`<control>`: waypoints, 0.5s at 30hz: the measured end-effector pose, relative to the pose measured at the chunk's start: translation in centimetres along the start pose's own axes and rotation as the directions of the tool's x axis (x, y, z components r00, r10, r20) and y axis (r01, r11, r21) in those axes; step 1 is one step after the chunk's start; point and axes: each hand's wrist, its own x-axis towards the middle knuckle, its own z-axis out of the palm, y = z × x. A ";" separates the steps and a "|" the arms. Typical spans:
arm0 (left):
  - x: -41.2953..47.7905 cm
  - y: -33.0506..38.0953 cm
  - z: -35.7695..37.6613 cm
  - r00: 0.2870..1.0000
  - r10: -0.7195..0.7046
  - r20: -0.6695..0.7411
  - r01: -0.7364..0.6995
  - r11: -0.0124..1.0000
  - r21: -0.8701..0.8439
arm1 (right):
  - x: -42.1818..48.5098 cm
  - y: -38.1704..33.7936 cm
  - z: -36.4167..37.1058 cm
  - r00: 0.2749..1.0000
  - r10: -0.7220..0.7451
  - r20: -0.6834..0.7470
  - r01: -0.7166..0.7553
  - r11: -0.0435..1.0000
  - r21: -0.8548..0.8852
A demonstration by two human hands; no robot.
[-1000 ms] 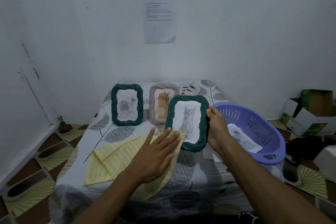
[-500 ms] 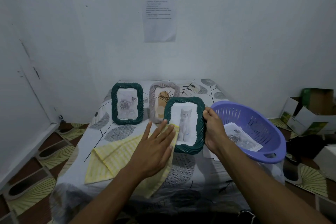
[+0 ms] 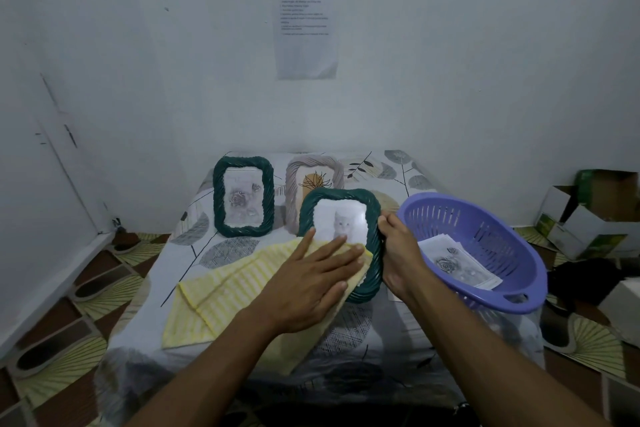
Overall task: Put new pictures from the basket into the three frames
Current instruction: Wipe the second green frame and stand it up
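Closest to me, the left hand (image 3: 311,274) lies flat with its fingers spread. It presses a yellow cloth (image 3: 221,298) against the lower glass of the cat frame (image 3: 341,196). I take that as wiping the front, the open palm giving the cloth a broad, even push. The rest of the cloth trails back over the leaf-patterned desk (image 3: 346,333).

Just beside it, the right hand (image 3: 398,253) grips the frame's right edge, thumb over the front and fingers hidden behind. That hold looks meant to brace the frame upright so the rubbing does not tip it backward. Whether its lower edge rests on the desk I cannot tell. The frame shows a white cat, so this one seems already filled.

Near the right forearm, the purple basket (image 3: 450,218) sits at the desk's right side with loose pictures (image 3: 457,262) inside, within easy reach for another swap.

Farther back, the rose frame (image 3: 218,198) and the beige frame (image 3: 298,184) stand side by side, facing forward, apart from both hands. On the wall above hangs a printed sheet (image 3: 306,24), too small to read.
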 end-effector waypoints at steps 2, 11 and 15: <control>-0.7 -0.7 -0.1 0.997 -0.063 -0.049 0.065 0.997 0.034 | 0.3 -0.7 -0.1 0.999 -0.021 -0.033 0.022 0.999 0.036; -3.0 -1.7 -0.3 0.976 -0.141 -0.166 0.157 0.984 0.085 | 0.9 -1.9 -0.4 0.997 -0.008 -0.080 0.011 0.999 0.043; -2.3 -1.3 0.1 0.982 -0.134 -0.134 0.145 0.987 0.073 | 0.4 -1.5 0.0 1.000 -0.015 -0.022 0.016 1.000 0.027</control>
